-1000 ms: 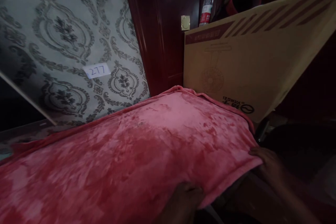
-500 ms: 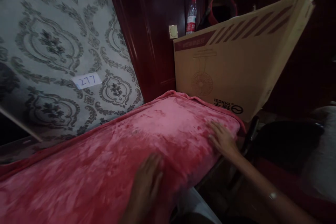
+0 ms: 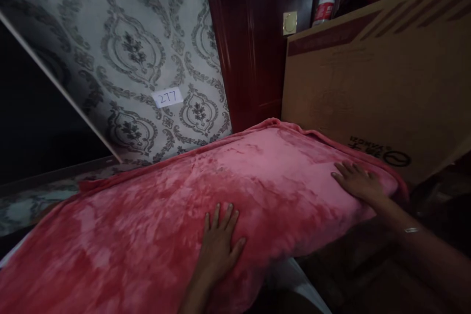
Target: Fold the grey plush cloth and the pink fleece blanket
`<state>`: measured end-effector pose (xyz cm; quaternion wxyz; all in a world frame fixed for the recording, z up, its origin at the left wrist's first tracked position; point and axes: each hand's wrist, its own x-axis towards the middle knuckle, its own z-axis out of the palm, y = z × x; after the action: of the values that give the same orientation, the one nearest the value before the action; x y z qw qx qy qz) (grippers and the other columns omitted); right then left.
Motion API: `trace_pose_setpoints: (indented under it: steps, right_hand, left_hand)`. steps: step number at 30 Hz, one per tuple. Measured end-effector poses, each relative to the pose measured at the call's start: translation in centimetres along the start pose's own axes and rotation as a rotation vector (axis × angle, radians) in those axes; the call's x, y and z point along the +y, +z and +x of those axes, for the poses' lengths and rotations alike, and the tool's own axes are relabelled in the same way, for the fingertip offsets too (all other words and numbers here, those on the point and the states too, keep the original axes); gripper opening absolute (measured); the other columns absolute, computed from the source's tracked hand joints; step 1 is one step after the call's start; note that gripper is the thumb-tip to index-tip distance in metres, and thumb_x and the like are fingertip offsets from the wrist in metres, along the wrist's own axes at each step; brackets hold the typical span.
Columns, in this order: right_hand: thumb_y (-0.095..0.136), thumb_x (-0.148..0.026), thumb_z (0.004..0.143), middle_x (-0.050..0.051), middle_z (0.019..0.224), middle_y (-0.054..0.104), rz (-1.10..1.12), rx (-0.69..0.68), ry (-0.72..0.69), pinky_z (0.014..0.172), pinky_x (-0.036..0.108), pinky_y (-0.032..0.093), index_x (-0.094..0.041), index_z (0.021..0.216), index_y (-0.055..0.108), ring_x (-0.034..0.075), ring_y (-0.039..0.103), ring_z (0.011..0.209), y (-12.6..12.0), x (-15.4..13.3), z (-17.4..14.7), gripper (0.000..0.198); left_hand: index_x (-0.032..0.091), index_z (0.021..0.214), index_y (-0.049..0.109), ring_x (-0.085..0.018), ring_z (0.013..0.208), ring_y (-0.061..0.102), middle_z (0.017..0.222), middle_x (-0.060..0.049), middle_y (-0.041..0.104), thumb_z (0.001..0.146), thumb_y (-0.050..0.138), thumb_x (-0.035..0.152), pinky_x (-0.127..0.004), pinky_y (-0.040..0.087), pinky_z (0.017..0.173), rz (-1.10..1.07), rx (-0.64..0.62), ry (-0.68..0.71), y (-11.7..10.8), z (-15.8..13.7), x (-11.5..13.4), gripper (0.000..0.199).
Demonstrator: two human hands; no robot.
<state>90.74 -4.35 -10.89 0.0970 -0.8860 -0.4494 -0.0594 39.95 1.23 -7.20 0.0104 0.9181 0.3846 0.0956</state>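
Observation:
A pink and red plush blanket (image 3: 154,216) is spread over a long, table-like surface and hangs over its near edge. My left hand (image 3: 219,243) lies flat on it near the middle of the front side, fingers spread. Toward the right end, my right hand (image 3: 356,181) also rests on the cloth with its fingers stretched out and apart. Neither hand grips anything. A rolled or folded border of the blanket runs along the wall side and the far right end. What lies under the blanket is hidden.
Behind the right end stands a large cardboard box (image 3: 331,83), with a red-labelled plastic bottle (image 3: 327,2) near its top edge. Patterned wallpaper bears a paper card (image 3: 167,97) reading 277. A dark red wood panel (image 3: 253,49) carries a square switch (image 3: 290,23). A dark screen-like panel (image 3: 40,108) is at left.
The view has swung left, so wall, box and blanket sit further right. My left hand's fingers have spread out flat; the right hand remains on the blanket's right end, fingers now wider apart.

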Motion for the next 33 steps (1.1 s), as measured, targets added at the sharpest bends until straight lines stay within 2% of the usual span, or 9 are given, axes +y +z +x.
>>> trace_pose_setpoints:
  steps: [3, 6, 10, 14, 18, 20, 23, 29, 33]
  right_hand:
    - [0.029, -0.046, 0.099, 0.019, 0.151, 0.047, -0.023, 0.03, -0.005, 0.102, 0.073, 0.037, -0.019, 0.141, 0.058, 0.043, 0.042, 0.138, -1.8, -2.8, -0.1, 0.058]
    - [0.028, -0.044, 0.101, 0.014, 0.157, 0.041, 0.012, 0.077, -0.255, 0.108, 0.071, 0.033, -0.023, 0.147, 0.052, 0.04, 0.036, 0.143, -2.8, -9.8, -0.8, 0.056]
    - [0.027, -0.05, 0.103, 0.009, 0.165, 0.026, 0.117, -0.058, -0.624, 0.115, 0.063, 0.029, -0.028, 0.158, 0.037, 0.035, 0.024, 0.151, -2.4, -19.4, -1.6, 0.059]
    - [0.027, -0.054, 0.104, 0.007, 0.165, 0.027, 0.146, -0.139, -0.754, 0.12, 0.059, 0.022, -0.027, 0.157, 0.037, 0.032, 0.024, 0.151, -1.2, -23.2, -1.5, 0.06]
    - [0.028, -0.052, 0.104, 0.005, 0.163, 0.032, 0.15, -0.085, -0.75, 0.12, 0.054, 0.025, -0.028, 0.155, 0.042, 0.029, 0.027, 0.15, -0.5, -22.6, -0.7, 0.057]
    - [0.029, -0.05, 0.104, 0.001, 0.163, 0.033, 0.128, -0.072, -0.685, 0.12, 0.05, 0.025, -0.031, 0.154, 0.043, 0.026, 0.027, 0.151, -0.5, -21.2, 0.2, 0.054]
    - [0.03, -0.046, 0.104, 0.0, 0.163, 0.033, 0.079, -0.057, -0.486, 0.12, 0.05, 0.024, -0.032, 0.153, 0.044, 0.026, 0.027, 0.15, -1.0, -17.7, 2.1, 0.053]
    - [0.026, -0.041, 0.103, 0.015, 0.161, 0.033, 0.048, -0.027, -0.145, 0.115, 0.06, 0.029, -0.019, 0.154, 0.043, 0.036, 0.032, 0.147, -1.4, -8.4, 4.4, 0.058]
    - [0.026, -0.044, 0.103, 0.017, 0.159, 0.038, 0.069, 0.011, 0.015, 0.109, 0.063, 0.034, -0.019, 0.151, 0.047, 0.038, 0.037, 0.143, -0.9, -5.4, 4.6, 0.058]
  left_hand:
    - [0.033, 0.155, 0.038, -0.035, 0.155, 0.019, 0.163, -0.003, 0.037, 0.1, 0.045, 0.047, -0.067, 0.016, 0.122, -0.035, 0.011, 0.04, 0.0, 0.0, 0.0, 0.057]
    - [0.039, 0.152, 0.041, -0.032, 0.155, 0.021, 0.161, 0.0, 0.041, 0.101, 0.045, 0.043, -0.066, 0.015, 0.123, -0.06, 0.027, 0.065, 0.2, -0.1, 0.0, 0.051]
    - [0.039, 0.153, 0.04, -0.03, 0.154, 0.022, 0.161, 0.0, 0.041, 0.102, 0.044, 0.042, -0.066, 0.012, 0.123, -0.09, 0.007, 0.068, -0.1, -0.2, 0.1, 0.051]
    - [0.038, 0.153, 0.04, -0.031, 0.154, 0.022, 0.161, -0.001, 0.041, 0.101, 0.046, 0.041, -0.068, 0.014, 0.122, -0.101, -0.043, 0.054, -0.6, -0.1, 0.0, 0.052]
    - [0.04, 0.152, 0.04, -0.031, 0.155, 0.021, 0.161, 0.001, 0.041, 0.101, 0.045, 0.036, -0.07, 0.016, 0.121, -0.07, -0.034, 0.048, -0.2, -0.1, -0.4, 0.051]
    - [0.041, 0.153, 0.039, -0.03, 0.155, 0.021, 0.16, 0.001, 0.041, 0.101, 0.045, 0.033, -0.068, 0.017, 0.122, -0.051, -0.004, 0.054, 0.2, -0.1, -0.6, 0.053]
    - [0.041, 0.153, 0.038, -0.03, 0.155, 0.021, 0.16, 0.001, 0.042, 0.1, 0.046, 0.031, -0.066, 0.019, 0.122, -0.034, 0.006, 0.048, 0.4, -0.1, -0.7, 0.054]
    - [0.04, 0.153, 0.039, -0.031, 0.154, 0.023, 0.159, 0.0, 0.043, 0.1, 0.046, 0.031, -0.067, 0.019, 0.122, -0.052, 0.015, 0.059, 0.3, -0.1, -0.5, 0.054]
    - [0.039, 0.153, 0.04, -0.029, 0.154, 0.023, 0.16, 0.0, 0.042, 0.101, 0.047, 0.036, -0.065, 0.015, 0.124, -0.079, 0.013, 0.07, 0.0, -0.3, -0.1, 0.053]
